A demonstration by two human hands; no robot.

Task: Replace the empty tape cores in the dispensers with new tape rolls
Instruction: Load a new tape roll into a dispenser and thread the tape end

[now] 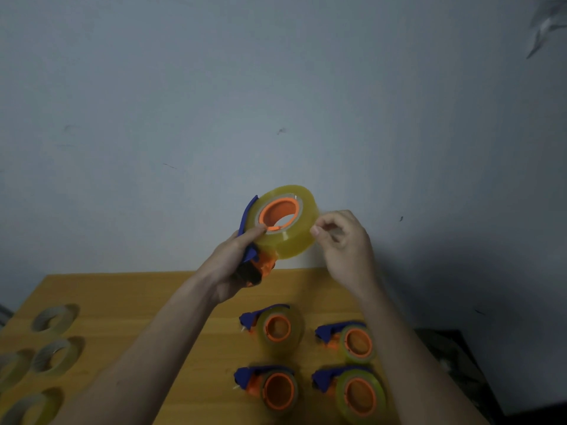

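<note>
My left hand (234,259) grips a blue and orange tape dispenser (256,262) and holds it up in front of the wall. A full yellowish tape roll (291,237) sits on the dispenser's orange hub (277,211). My left thumb presses on the roll's inner rim. My right hand (343,240) pinches at the right edge of the roll with thumb and forefinger; the other fingers are curled. Whether a loose tape end lies between those fingers cannot be told.
Several more blue and orange dispensers (270,329) lie on the wooden table (138,296) below my arms, each with an orange hub. Several loose tape rolls or cores (53,319) lie along the table's left edge. A dark object (454,363) stands off the table's right side.
</note>
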